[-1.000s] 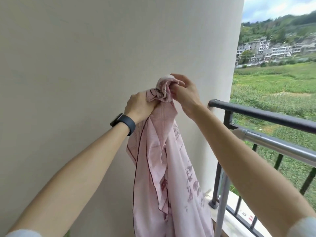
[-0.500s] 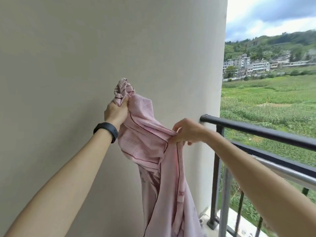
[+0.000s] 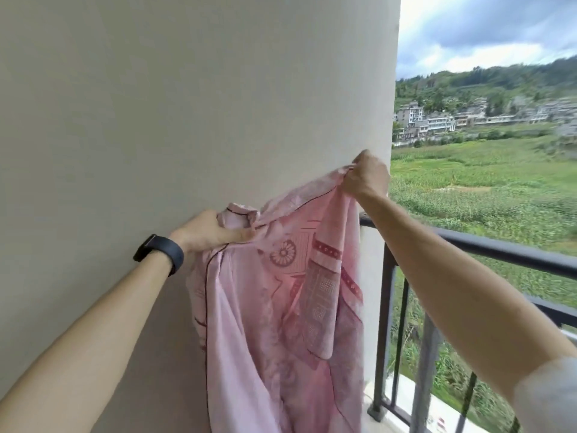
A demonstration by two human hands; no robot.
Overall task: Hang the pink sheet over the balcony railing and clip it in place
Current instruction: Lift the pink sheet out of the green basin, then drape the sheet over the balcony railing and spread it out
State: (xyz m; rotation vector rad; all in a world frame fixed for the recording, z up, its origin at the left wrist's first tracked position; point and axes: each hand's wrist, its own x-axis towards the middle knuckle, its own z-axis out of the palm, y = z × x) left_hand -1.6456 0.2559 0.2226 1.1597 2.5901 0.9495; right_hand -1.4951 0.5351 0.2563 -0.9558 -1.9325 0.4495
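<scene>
Left hand: my left hand [image 3: 209, 230] is clenched on a bunched corner of the pink sheet [image 3: 281, 307], thumb pressed along the hem, in front of the wall [image 3: 187, 104].
Right hand: my right hand [image 3: 365, 175] is raised higher and further right, its grip closed on another part of the sheet's top edge.
Sheet: it stretches slanting between my two hands, low at the left, high at the right, and the rest hangs down in loose folds in front of the wall; its lower end runs out of view.
Pattern: darker pink bands, a wheel-like motif and a thin dark piping along the edge.
Railing: the dark balcony railing [image 3: 499, 250] runs off to the right, below my right hand; the sheet does not lie over it, though its right fold hangs in front of the railing's wall end.
Wrist: a black band [image 3: 159, 253] sits on my left wrist.
Beyond: green fields and pale buildings under cloud.
</scene>
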